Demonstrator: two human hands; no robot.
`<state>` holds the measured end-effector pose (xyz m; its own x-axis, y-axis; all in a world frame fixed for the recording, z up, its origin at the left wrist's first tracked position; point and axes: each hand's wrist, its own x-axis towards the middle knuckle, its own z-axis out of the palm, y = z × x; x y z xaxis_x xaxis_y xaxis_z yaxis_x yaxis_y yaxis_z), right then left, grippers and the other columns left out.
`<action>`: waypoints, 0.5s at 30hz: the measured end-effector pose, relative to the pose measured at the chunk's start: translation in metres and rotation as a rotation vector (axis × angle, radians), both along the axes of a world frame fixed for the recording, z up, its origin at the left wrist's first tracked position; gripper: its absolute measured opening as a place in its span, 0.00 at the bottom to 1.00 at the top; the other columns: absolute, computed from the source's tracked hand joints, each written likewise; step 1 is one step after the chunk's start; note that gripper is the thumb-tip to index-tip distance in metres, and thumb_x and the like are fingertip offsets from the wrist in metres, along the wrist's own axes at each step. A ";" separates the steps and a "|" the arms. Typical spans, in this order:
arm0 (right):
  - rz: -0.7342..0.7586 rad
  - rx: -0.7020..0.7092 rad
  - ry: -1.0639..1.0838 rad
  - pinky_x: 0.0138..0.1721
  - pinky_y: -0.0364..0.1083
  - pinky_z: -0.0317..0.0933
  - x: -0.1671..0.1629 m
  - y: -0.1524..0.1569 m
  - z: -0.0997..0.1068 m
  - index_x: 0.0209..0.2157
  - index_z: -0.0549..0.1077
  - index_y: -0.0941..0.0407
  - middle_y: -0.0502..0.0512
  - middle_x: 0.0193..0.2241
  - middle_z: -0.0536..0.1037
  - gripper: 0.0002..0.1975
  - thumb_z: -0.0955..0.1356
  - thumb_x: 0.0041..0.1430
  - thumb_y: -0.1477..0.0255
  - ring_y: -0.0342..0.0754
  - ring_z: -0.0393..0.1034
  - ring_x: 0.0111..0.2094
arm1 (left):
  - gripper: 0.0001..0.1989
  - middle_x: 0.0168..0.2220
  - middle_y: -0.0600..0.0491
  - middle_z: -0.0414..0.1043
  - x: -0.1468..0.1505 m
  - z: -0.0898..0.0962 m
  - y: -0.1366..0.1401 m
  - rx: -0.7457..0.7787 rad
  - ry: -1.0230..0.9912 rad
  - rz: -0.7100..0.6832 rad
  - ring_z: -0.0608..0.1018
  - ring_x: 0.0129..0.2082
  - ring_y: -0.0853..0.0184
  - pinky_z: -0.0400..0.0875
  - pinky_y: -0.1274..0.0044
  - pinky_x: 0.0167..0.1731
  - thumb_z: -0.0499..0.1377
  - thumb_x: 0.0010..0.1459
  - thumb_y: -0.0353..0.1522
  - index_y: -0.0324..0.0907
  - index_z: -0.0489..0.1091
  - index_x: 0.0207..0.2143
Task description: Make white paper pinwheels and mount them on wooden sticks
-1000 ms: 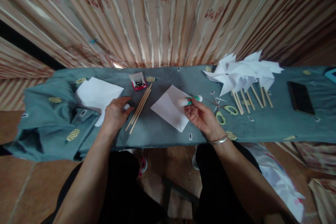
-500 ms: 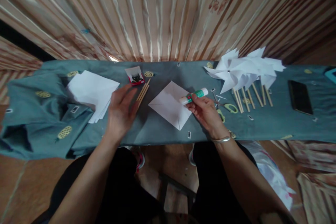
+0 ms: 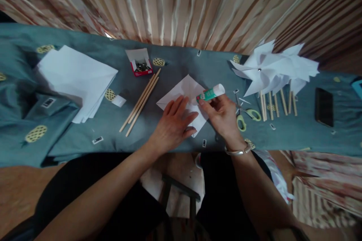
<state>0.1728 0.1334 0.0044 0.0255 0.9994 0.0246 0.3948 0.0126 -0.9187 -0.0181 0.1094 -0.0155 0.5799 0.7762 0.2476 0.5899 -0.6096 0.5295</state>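
Note:
A square of white paper [image 3: 173, 97] with crease lines lies turned like a diamond in the middle of the cloth. My left hand [image 3: 174, 124] rests on its lower left part, fingers stretched out and holding nothing. Gripped in my right hand [image 3: 223, 115] is a green and white glue stick [image 3: 210, 93], tilted, its lower end at the paper's centre; whether it touches cannot be made out. Left of the paper lie three wooden sticks [image 3: 141, 101] and a small white object [image 3: 118, 100]. Scissors [image 3: 249, 115] with green handles lie just right of my right hand.
A stack of white paper [image 3: 76, 79] lies at left. An open small red box [image 3: 140, 64] holds metal pieces. Several paper pinwheels [image 3: 271, 67] on sticks are piled at right, with a dark phone [image 3: 324, 106] beyond. A pleated curtain [image 3: 175, 11] hangs behind the table.
My left hand has moved right, from beside the wooden sticks onto the paper square. The glue stick's lower end has come to the paper's centre. The view has shifted.

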 end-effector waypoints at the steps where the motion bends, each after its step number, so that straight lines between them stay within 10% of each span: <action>1: -0.009 0.018 -0.052 0.39 0.49 0.66 -0.001 -0.001 0.001 0.38 0.72 0.52 0.51 0.32 0.78 0.14 0.72 0.57 0.57 0.49 0.73 0.36 | 0.23 0.70 0.38 0.52 0.001 0.001 -0.001 -0.006 0.014 0.003 0.52 0.70 0.43 0.51 0.49 0.64 0.61 0.61 0.41 0.43 0.70 0.56; 15: -0.053 0.145 -0.321 0.33 0.48 0.64 -0.010 -0.005 0.006 0.37 0.73 0.53 0.51 0.28 0.78 0.14 0.70 0.59 0.57 0.48 0.72 0.30 | 0.24 0.70 0.38 0.49 0.002 0.000 -0.002 -0.028 0.044 0.023 0.50 0.71 0.43 0.52 0.48 0.64 0.62 0.61 0.38 0.43 0.67 0.59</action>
<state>0.1631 0.1284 0.0105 0.0449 0.9824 0.1811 0.6665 0.1056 -0.7380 -0.0157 0.1073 -0.0152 0.5713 0.7960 0.1999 0.6271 -0.5805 0.5193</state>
